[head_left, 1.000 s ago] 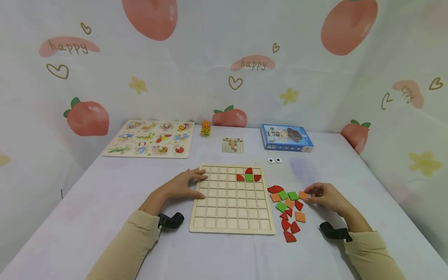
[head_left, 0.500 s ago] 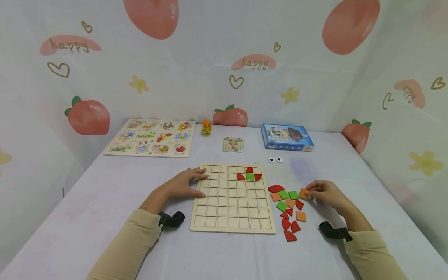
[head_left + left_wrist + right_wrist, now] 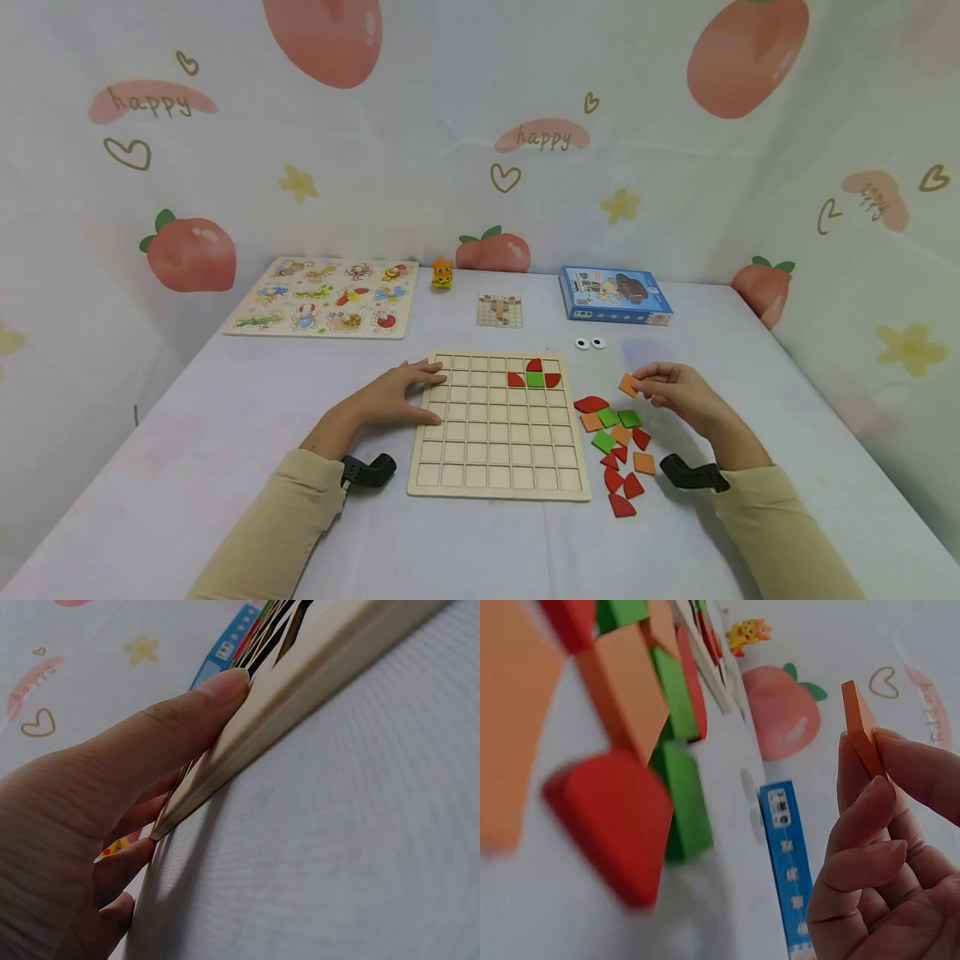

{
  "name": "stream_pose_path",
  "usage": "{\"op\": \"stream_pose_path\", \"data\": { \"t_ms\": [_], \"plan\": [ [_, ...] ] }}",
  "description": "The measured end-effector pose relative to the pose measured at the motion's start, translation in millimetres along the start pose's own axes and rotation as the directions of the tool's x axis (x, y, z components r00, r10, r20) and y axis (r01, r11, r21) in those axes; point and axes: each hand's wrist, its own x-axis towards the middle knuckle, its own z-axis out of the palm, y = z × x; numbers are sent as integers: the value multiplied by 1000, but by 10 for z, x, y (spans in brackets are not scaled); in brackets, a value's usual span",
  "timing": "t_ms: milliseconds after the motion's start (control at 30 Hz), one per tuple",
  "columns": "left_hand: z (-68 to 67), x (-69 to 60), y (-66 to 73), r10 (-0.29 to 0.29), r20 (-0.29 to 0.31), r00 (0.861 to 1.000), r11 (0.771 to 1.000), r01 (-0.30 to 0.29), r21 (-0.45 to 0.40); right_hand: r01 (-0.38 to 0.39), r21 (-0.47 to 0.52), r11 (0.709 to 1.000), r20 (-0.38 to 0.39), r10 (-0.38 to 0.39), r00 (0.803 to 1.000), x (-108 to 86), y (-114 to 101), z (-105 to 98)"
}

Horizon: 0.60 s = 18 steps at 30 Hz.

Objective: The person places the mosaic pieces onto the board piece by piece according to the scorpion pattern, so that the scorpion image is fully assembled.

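Between thumb and fingers, my right hand (image 3: 681,398) pinches an orange square tile (image 3: 628,385), held above the table just beyond the loose pieces. The right wrist view shows that orange tile (image 3: 861,727) tilted on edge in the fingertips. My left hand (image 3: 386,398) rests on the left edge of a wooden grid board (image 3: 455,475), thumb and fingers spread. In the left wrist view the thumb (image 3: 169,724) lies on the board's rim (image 3: 300,697). Near the board's upper right corner, a green square (image 3: 535,379) sits in a cell with red quarter-round pieces (image 3: 552,381) around it.
Loose green, orange and red pieces (image 3: 603,442) lie right of the board. Two toy eyes (image 3: 582,343), a blue box (image 3: 615,296), a small pattern card (image 3: 499,311), an orange figurine (image 3: 442,273) and an insect puzzle board (image 3: 322,297) stand or lie farther back.
My right hand has lifted the orange tile from the right end of the loose pieces and carried it up and leftward. The left hand stays on the board's edge.
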Motion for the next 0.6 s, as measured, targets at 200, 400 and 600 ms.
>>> {"op": "stream_pose_path", "data": {
  "t_ms": [200, 400, 600],
  "plan": [
    [3, -7, -1, 2, -6, 1000, 1000, -2, 1, 38, 16, 999, 32, -38, 999, 136, -149, 179],
    [9, -6, -3, -2, -4, 1000, 1000, 2, 2, 52, 59, 997, 59, -55, 997, 289, -290, 364],
    [8, -3, 0, -5, -6, 1000, 1000, 4, -10, 78, 101, 992, 92, -87, 992, 423, -421, 532]
  ]
}}
